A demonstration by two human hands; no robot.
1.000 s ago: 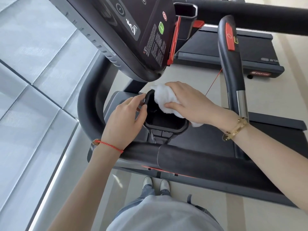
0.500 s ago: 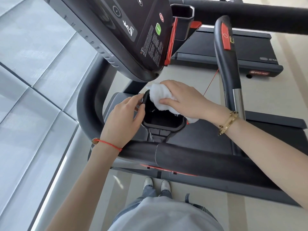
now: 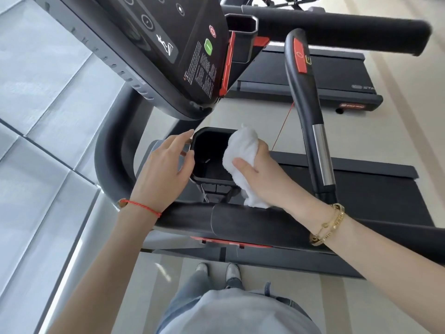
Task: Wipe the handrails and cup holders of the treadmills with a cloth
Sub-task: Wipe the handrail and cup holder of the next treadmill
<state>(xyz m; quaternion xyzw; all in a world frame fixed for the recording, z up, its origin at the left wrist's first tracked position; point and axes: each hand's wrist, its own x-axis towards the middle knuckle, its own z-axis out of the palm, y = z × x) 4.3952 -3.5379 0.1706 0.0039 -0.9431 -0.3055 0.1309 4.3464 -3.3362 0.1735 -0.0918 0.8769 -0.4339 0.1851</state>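
Observation:
A black cup holder [image 3: 201, 175] hangs under the treadmill console, its dark inside showing. My right hand [image 3: 267, 179] grips a bunched white cloth [image 3: 240, 150] and presses it against the holder's right rim. My left hand [image 3: 163, 174] rests against the holder's left outer wall with its fingers nearly straight and the thumb at the rim. Below both hands runs the padded black front handrail [image 3: 240, 225]. A second cup holder [image 3: 240, 37] sits on the console's far side.
The slanted console [image 3: 168, 44] overhangs the holder closely. An upright grip handle [image 3: 310, 116] with a red button and chrome sleeve stands right of my right hand. Another treadmill [image 3: 313, 80] lies beyond. A curved side rail [image 3: 108, 153] and glass wall are at left.
My right hand has drawn the cloth from the holder's far rim round to its right side, nearer me. My left hand keeps its place on the left wall. The view has shifted slightly.

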